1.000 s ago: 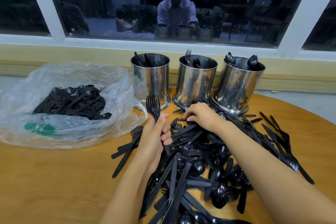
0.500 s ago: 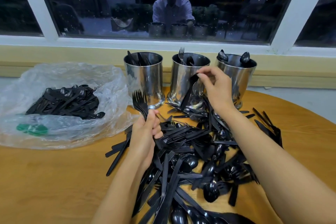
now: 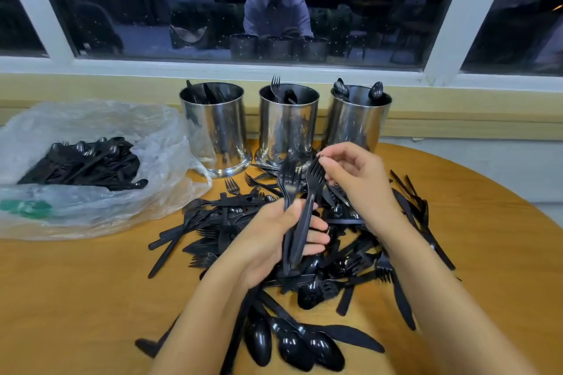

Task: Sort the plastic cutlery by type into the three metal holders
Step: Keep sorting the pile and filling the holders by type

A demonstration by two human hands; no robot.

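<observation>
Three metal holders stand in a row at the table's far edge: the left holder (image 3: 217, 131) with knives, the middle holder (image 3: 288, 128) with forks, the right holder (image 3: 358, 119) with spoons. A heap of black plastic cutlery (image 3: 304, 268) lies on the table in front of them. My left hand (image 3: 271, 240) grips a bunch of black forks (image 3: 288, 189) by their handles, tines up. My right hand (image 3: 353, 173) pinches the head of another fork (image 3: 307, 210), whose handle lies against the bunch in my left hand.
A clear plastic bag (image 3: 100, 167) with more black cutlery lies at the left of the round wooden table (image 3: 76, 298). A windowsill and a dark window run behind the holders. Loose knives (image 3: 420, 216) spread toward the table's right edge.
My right hand came back from the middle holder with a fork and brought it to the bunch in my left hand. My left hand rose a little toward the centre.
</observation>
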